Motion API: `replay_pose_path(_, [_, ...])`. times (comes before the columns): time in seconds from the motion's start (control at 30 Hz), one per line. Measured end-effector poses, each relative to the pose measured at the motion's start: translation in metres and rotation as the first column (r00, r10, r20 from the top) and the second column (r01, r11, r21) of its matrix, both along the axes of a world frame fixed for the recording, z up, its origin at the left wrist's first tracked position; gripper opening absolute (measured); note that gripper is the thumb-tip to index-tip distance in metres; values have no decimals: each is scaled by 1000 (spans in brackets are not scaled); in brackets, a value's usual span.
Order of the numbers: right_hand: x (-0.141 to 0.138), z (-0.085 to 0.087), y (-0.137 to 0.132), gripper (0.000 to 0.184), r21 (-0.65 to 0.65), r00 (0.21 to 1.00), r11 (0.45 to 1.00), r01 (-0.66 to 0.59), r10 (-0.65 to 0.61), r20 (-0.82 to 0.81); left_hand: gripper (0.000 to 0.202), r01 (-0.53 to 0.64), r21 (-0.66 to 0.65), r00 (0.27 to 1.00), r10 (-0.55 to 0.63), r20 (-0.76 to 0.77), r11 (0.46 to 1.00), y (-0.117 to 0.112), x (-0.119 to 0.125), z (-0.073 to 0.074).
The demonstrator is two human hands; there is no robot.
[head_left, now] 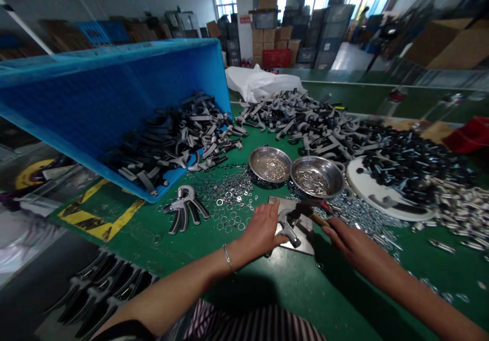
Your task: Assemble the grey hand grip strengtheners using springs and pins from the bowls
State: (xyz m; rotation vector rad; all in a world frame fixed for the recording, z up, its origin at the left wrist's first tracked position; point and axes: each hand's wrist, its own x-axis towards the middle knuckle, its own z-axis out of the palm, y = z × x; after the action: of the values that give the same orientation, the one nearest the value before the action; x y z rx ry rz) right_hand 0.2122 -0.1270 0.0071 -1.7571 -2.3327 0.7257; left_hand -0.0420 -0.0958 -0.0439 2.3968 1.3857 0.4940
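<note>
My left hand [263, 224] is closed on a grey hand-grip part [287, 229], pressing it down on a flat metal plate [305, 246]. My right hand [346, 236] grips the wooden handle of a hammer [318, 219], whose dark head lies over the plate beside the grey part. Whether the head touches the part I cannot tell. Left of my left hand, grey-and-black spring hand grips [185, 209] stand together on the green table [244, 269]. Behind the plate are two metal bowls, one with small rings [261, 163], the other with small pins [334, 170].
A blue crate [153, 66] tipped on its side spills grey-and-black handles at left. More handles [298, 114] are heaped at the back. Black knobs with bolts [412, 152], a white lid [357, 178] and metal sleeves [464, 211] lie at right. Washers [231, 218] are scattered near the bowls.
</note>
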Motion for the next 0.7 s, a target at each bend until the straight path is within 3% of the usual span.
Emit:
replay_pose_path(0.13, [-18, 6, -6, 31, 41, 998, 998, -47, 46, 45, 102, -66, -86, 996, 71, 57, 994, -12, 6, -4])
replay_pose_path(0.23, [-16, -2, -12, 30, -60, 998, 996, -65, 65, -3, 105, -105, -101, 992, 112, 62, 989, -12, 10, -2])
replay_pose_path(0.33, [5, -16, -23, 37, -188, 974, 980, 67, -105, -200, 104, -116, -76, 992, 120, 45, 990, -12, 10, -3])
replay_pose_path(0.4, [20, -22, -33, 41, -232, 930, 947, 224, -279, -240, 103, -113, -43, 993, 115, 31, 993, -13, 10, -5])
replay_pose_path(0.47, [27, -23, -41, 42, -223, 893, 920, 322, -373, -250, 101, -107, -28, 994, 107, 16, 994, -13, 10, -6])
replay_pose_path(0.57, [19, -20, -39, 39, -123, 907, 943, 309, -331, -260, 100, -91, -27, 996, 91, -11, 995, -12, 10, -6])
replay_pose_path(0.7, [-1, -15, -12, 31, -7, 972, 982, 189, -188, -143, 97, -74, 3, 997, 74, -39, 997, -13, 12, -5])
